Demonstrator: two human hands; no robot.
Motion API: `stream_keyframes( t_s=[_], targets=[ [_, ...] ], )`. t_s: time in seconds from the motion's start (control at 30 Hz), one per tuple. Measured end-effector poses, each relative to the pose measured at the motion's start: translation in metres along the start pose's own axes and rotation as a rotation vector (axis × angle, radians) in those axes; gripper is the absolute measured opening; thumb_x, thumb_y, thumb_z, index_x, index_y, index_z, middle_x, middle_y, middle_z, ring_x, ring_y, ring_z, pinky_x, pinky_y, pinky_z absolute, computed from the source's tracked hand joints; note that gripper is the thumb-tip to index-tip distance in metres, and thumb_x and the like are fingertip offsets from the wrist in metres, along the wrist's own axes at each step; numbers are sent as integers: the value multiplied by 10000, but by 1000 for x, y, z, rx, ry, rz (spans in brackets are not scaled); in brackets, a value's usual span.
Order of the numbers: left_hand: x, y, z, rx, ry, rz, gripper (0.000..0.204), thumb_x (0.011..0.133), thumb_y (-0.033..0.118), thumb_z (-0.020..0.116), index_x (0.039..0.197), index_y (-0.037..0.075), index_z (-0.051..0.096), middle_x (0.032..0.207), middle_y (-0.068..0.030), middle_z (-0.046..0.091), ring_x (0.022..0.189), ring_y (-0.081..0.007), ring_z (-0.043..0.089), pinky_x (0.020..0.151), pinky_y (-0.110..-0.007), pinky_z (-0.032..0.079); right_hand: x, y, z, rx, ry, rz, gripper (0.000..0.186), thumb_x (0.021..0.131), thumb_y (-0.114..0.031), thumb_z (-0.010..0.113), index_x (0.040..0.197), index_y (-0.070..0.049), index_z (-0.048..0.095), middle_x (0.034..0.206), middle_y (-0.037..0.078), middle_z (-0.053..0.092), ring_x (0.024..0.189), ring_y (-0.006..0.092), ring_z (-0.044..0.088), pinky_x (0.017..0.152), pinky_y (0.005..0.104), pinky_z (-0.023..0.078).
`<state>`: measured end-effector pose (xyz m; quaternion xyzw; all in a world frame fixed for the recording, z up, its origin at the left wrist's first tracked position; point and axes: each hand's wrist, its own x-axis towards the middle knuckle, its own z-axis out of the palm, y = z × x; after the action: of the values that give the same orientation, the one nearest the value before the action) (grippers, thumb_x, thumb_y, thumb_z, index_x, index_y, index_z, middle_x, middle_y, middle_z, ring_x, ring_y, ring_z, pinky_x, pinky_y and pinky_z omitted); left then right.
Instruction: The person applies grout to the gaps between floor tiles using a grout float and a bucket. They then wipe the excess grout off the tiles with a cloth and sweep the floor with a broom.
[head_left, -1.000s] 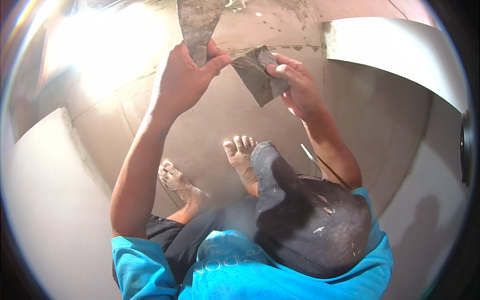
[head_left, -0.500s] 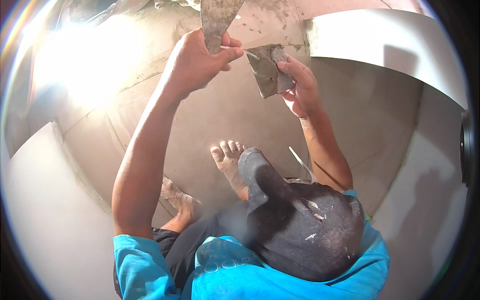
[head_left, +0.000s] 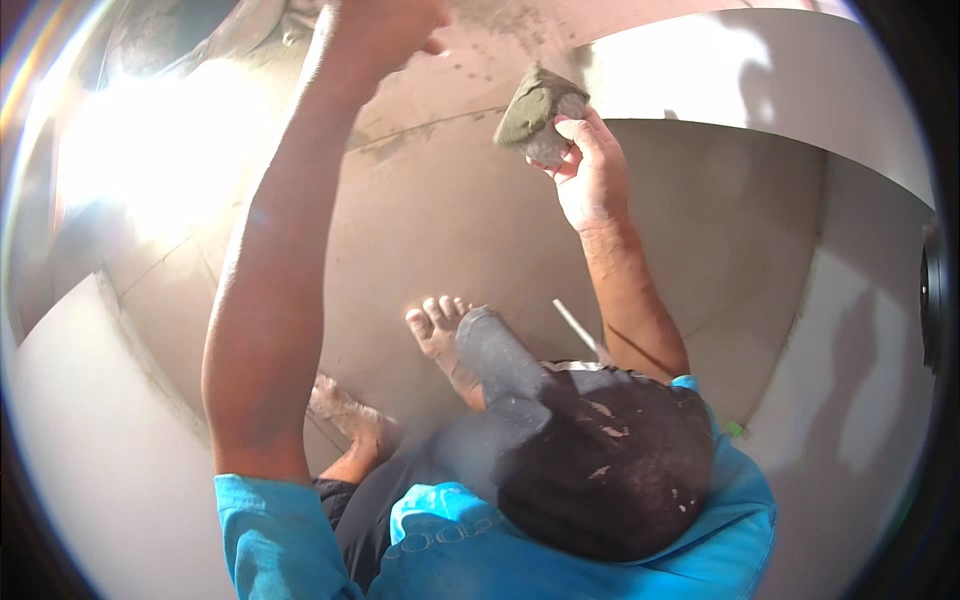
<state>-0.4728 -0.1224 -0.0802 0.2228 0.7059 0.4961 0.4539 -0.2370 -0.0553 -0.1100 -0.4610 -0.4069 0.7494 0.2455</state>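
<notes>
My right hand (head_left: 592, 172) is closed round the edge of a small flat grey piece (head_left: 543, 118), which looks like a cut tile. Greenish-grey mortar lies thick on its upper face. The piece is held up above the tiled floor, near the end of the white curved panel. At the top edge of the head view is my left hand (head_left: 385, 35), blurred and partly cut off. Its fingers mostly lie beyond the picture, so what it holds does not show.
Large beige floor tiles (head_left: 450, 215) with dusty joints spread below my hands. White curved surfaces (head_left: 740, 70) bound the floor at the upper right and at the left. Under my right forearm, a thin white stick (head_left: 580, 328) pokes out by my knee (head_left: 610, 460). Bright glare covers the upper left.
My left hand, which held a wide-bladed putty knife by the mortar, has moved up and away; the knife is out of view. My right hand has raised and turned the mortar-covered piece slightly.
</notes>
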Motion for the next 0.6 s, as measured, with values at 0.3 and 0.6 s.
stream_keyframes(
  t_s=[0.3,0.6],
  targets=[
    [-91,-53,12,-54,-277,-139,413,980,420,406,1016,46,579,594,-1,505,492,-102,491,481,-254,406,-8,-19,21,15,117,-448,246,937,-36,569,1173,-75,513,1018,18,601,890,103,572,729,295,483],
    [-87,-35,-1,60,-339,-280,364,941,393,421,898,60,561,623,-19,534,525,-131,521,539,-301,439,-14,-10,41,-268,-47,-790,345,935,46,555,1272,27,484,1107,105,631,908,138,628,771,268,527]
  ],
)
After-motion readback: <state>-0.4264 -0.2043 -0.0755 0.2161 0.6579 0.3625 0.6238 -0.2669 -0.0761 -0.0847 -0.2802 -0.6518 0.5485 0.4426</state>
